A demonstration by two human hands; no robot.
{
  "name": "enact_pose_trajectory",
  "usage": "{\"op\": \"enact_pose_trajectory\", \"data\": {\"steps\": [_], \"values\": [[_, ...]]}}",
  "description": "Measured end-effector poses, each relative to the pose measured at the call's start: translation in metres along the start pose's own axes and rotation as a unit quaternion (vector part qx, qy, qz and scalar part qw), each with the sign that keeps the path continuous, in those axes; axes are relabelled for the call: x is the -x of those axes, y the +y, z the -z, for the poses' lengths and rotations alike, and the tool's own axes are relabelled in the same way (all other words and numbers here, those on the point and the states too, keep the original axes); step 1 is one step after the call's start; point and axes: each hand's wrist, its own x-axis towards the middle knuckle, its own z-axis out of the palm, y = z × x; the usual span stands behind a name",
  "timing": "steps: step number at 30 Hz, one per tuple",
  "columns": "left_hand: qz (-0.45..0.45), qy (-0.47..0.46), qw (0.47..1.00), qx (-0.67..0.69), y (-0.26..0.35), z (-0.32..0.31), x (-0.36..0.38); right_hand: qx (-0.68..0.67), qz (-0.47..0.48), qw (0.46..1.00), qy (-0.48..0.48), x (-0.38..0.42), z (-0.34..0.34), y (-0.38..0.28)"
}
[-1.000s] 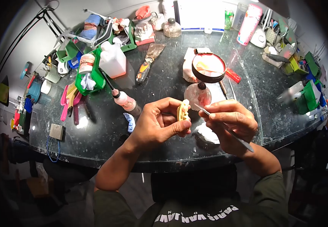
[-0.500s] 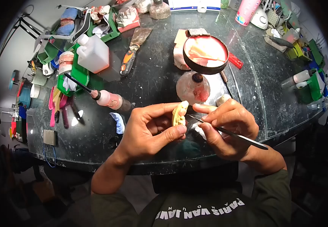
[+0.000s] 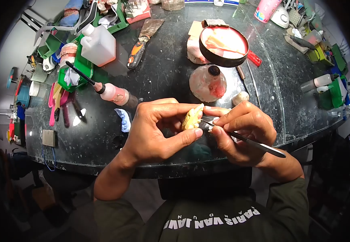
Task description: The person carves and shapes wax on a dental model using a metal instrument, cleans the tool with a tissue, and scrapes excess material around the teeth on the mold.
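My left hand (image 3: 154,135) pinches a yellow dental cast (image 3: 190,119) between thumb and fingers, above the table's near side. In my right hand (image 3: 249,129) is a slim metal dental carver (image 3: 261,146), gripped like a pen. Its thin tip points left and meets the right side of the cast; whether it touches cannot be made out. One finger of my right hand reaches to the cast's upper edge. Left of my left hand lies a blue dental cast (image 3: 123,120). Some small white pieces behind the right fingers are partly hidden.
Beyond my hands stand a spirit burner-like glass bottle (image 3: 203,86) and a round tin of pink material (image 3: 223,42). A pink-filled bottle with a black nozzle (image 3: 114,94), a white jug (image 3: 98,46) and a scraper (image 3: 139,49) are to the left. Cluttered green trays (image 3: 87,66) line that side.
The yellow cast has been turned in my left hand, showing a different face. The carver's tip has come closer to it. The whole view has shifted slightly, with the table appearing higher.
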Motion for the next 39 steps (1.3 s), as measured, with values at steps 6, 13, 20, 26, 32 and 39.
{"op": "enact_pose_trajectory", "data": {"steps": [6,13,20,26,32,39], "values": [[0.004,-0.013,1.0,0.001,0.003,0.0,0.001,0.009,0.01,1.0,-0.017,-0.001,0.002,0.001],[0.037,-0.04,0.998,-0.027,0.016,0.003,-0.001,0.023,0.02,0.999,-0.03,-0.003,0.003,0.0],[0.028,-0.04,0.999,-0.01,0.015,0.002,0.001,0.021,0.021,0.999,-0.026,-0.003,0.003,0.0],[-0.038,0.002,0.999,-0.008,-0.001,-0.001,0.0,0.022,0.019,0.999,-0.031,-0.004,0.004,0.001],[0.0,-0.046,0.998,-0.053,0.015,0.004,0.0,0.024,0.022,0.999,-0.034,-0.004,0.004,0.002],[0.007,-0.04,0.999,-0.019,0.012,0.002,0.001,0.023,0.024,0.999,-0.043,-0.004,0.005,0.002]]}}
